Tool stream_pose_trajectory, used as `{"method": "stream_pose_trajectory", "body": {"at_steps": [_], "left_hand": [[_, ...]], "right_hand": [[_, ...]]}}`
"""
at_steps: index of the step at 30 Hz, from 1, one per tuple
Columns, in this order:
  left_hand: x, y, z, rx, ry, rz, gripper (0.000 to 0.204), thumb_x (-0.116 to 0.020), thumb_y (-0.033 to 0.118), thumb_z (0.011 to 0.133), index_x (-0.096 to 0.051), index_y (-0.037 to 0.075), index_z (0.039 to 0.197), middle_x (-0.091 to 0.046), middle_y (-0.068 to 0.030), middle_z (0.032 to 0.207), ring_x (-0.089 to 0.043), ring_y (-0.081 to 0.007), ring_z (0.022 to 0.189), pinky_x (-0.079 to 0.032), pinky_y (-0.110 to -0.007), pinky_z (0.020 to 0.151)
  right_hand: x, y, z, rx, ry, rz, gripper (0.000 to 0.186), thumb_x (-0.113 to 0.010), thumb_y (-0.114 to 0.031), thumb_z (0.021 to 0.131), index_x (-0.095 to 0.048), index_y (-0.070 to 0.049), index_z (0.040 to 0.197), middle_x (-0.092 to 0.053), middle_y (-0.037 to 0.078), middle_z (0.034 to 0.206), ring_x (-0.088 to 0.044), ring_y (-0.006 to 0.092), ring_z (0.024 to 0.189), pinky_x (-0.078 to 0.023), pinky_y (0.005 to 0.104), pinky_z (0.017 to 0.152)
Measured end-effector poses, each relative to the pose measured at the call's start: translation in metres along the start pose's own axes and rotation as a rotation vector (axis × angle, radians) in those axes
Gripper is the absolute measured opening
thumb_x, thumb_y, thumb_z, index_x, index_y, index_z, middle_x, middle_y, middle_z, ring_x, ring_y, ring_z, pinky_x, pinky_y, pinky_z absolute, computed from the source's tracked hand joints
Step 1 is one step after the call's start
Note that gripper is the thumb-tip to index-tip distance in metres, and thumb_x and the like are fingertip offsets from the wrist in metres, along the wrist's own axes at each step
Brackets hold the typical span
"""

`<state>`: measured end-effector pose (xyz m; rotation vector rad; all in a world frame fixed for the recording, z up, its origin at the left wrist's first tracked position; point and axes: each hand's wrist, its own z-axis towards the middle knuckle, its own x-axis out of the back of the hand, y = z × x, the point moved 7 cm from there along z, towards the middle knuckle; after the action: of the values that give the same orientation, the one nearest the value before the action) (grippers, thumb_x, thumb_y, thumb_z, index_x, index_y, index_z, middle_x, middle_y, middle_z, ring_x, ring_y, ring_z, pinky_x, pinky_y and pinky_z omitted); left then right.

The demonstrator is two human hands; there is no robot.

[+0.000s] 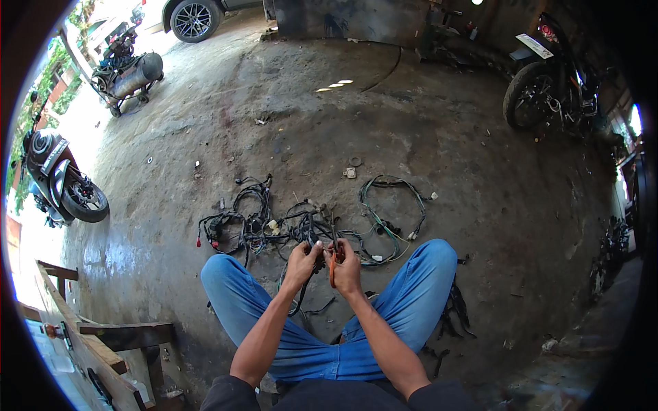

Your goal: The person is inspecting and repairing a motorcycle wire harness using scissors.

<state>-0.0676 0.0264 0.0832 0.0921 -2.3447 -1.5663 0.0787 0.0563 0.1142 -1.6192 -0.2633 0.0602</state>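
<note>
A black wiring harness (pixel 257 218) lies tangled on the floor in front of me, with small connectors and loose wire ends. My left hand (pixel 302 264) is closed around a dark strand of it. Close beside it, my right hand (pixel 347 269) grips what look like scissors, with orange handles (pixel 333 268) and dark blades pointing away from me. The two hands nearly meet between my knees; their fingertips hide the exact spot on the strand. A loop of green and black wires (pixel 362 200) spreads to the right, with white connectors on it.
Black cable pieces (pixel 458 312) lie beside my right knee. A wooden bench (pixel 103 351) stands at the near left. Farther off are a scooter (pixel 63 179), a compressor tank (pixel 137 74), a motorcycle (pixel 541 92) and a car wheel (pixel 195 20). Small scraps dot the concrete floor.
</note>
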Motion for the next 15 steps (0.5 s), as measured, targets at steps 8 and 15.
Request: {"method": "stream_pose_trajectory", "body": {"at_steps": [8,15], "left_hand": [[-0.008,0.003,-0.006,0.022,-0.054,-0.556,0.026,-0.064,0.024,0.099,-0.068,-0.002,0.101,-0.068,-0.0024,0.091,-0.058,-0.0082,0.081,-0.045,-0.024,0.077],[-0.016,-0.002,-0.001,-0.014,-0.129,-0.586,0.02,-0.066,0.018,0.097,-0.07,-0.001,0.1,-0.067,-0.0011,0.091,-0.06,-0.0082,0.088,-0.046,-0.023,0.081]], "right_hand": [[-0.007,0.043,0.007,-0.21,0.009,0.309,0.023,-0.071,0.003,0.085,-0.055,-0.005,0.1,-0.059,-0.001,0.086,-0.055,0.0067,0.075,-0.044,0.0225,0.065],[-0.01,0.102,0.018,-0.564,-0.12,0.497,0.028,-0.07,0.003,0.083,-0.058,-0.001,0.108,-0.06,0.001,0.09,-0.059,0.0098,0.08,-0.048,0.0239,0.069]]}}
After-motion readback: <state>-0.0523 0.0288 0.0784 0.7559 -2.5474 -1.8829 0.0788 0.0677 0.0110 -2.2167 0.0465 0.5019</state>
